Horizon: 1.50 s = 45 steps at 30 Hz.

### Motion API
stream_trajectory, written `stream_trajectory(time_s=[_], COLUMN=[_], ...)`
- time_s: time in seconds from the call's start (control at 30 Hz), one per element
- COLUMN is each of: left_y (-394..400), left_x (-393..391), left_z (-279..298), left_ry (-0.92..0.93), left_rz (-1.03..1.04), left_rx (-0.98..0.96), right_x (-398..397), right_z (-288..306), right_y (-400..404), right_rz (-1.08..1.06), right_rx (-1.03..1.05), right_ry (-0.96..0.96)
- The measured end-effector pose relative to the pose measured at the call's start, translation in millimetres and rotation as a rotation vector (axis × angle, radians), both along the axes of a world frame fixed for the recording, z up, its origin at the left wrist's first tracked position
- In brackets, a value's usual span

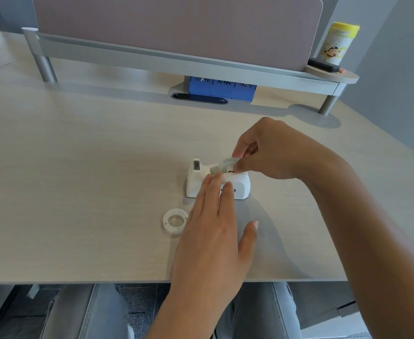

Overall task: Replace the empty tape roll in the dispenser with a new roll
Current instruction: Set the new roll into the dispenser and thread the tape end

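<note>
A white tape dispenser (240, 187) stands on the pale wooden desk (91, 182), its cutter end pointing left. My right hand (272, 152) pinches a clear tape roll (223, 166) sitting in or just above the dispenser's cradle. My left hand (213, 231) lies flat with fingers spread, fingertips resting on the dispenser's near side. A white ring-shaped roll (174, 221) lies flat on the desk to the left of my left hand. Whether that ring carries tape I cannot tell.
A raised grey shelf (176, 62) with a mauve divider panel runs along the back. A blue box (221, 89) sits under it. A yellow-lidded canister (339, 42) and a dark object stand on the shelf's right end. The desk's front edge lies just below my left wrist.
</note>
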<state>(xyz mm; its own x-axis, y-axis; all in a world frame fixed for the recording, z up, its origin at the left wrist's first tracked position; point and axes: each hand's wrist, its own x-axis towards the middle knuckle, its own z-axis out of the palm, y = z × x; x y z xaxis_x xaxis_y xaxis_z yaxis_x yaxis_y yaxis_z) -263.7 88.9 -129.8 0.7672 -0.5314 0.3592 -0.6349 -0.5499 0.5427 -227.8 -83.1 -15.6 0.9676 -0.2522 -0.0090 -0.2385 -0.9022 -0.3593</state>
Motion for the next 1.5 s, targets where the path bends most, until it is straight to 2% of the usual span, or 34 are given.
stream_trajectory(time_s=[0.13,0.3,0.47,0.57,0.8,0.97,1.17,1.33,1.5], left_y=[0,2,4,-2,-29,-33,-37,-43,-47], left_x=[1,1,13,36,69,75,73,71,63], left_z=[0,5,28,48,70,73,78,84,85], left_ry=[0.015,0.046,0.121,0.071,0.086,0.207,0.257,0.225,0.107], left_rz=[-0.015,-0.029,0.062,0.142,0.178,0.186,0.24,0.29,0.303], left_rx=[-0.044,-0.096,-0.281,-0.328,-0.081,-0.141,-0.169,-0.144,-0.067], right_x=[5,-1,-15,-21,-23,-20,-20,-21,-23], right_z=[2,-2,-9,-20,-41,-48,-53,-54,-53], right_y=[8,10,1,-8,-20,-27,-29,-26,-22], right_rz=[0.01,0.006,-0.016,-0.028,0.01,0.066,0.08,0.066,0.048], right_rx=[-0.049,-0.01,0.198,0.363,0.596,0.646,0.683,0.678,0.635], right_ry=[0.012,-0.034,-0.111,-0.191,-0.303,-0.319,-0.343,-0.359,-0.367])
